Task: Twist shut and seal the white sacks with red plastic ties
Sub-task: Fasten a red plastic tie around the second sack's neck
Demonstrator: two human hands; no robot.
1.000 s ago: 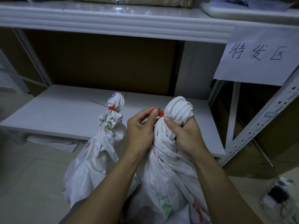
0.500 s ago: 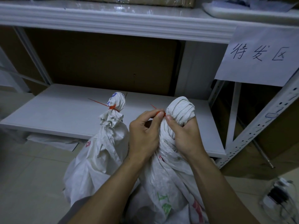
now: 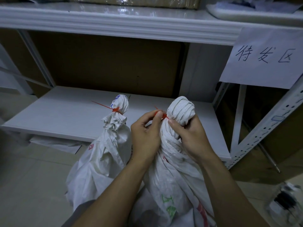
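Two white woven sacks stand on the floor before a low shelf. The left sack [image 3: 105, 154] has its neck twisted and bound by a red plastic tie [image 3: 115, 109], whose tail sticks out to the left. The right sack [image 3: 173, 177] has a twisted neck with a bunched knob on top. My right hand [image 3: 191, 136] grips that neck just under the knob. My left hand [image 3: 146, 130] pinches a second red tie [image 3: 162, 114] at the neck, its thin tail pointing up and left.
A white low shelf [image 3: 65, 115] lies behind the sacks, with a white upper shelf [image 3: 114, 22] above. A paper sign [image 3: 264, 58] with handwriting hangs on the perforated metal rack [image 3: 268, 128] at right. A blurred dark and white object [image 3: 285, 203] sits on the floor at bottom right.
The red tie's tail now shows beyond my left fingers, pointing up and left. Both hands stay at the right sack's neck.
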